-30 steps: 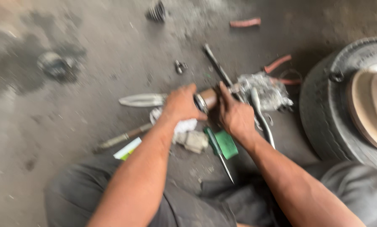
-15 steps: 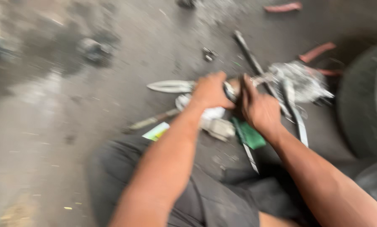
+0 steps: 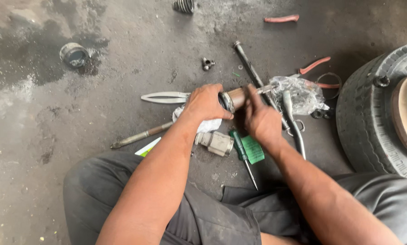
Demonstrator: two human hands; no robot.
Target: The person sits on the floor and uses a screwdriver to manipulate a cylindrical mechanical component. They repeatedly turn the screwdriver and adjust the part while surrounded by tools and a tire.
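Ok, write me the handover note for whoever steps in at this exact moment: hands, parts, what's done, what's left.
Left hand: closed around the cylindrical metal joint, held above the concrete floor.
Right hand: fingers on the joint's shaft end.
Around: green-handled screwdriver and small metal cylinder just below the hands; white pliers to the left; plastic bag and tyre to the right; rubber boot at the far edge.
Done: joint picked up, parts laid out.
Left: both hands are mid-work on the joint; its inner state is hidden.
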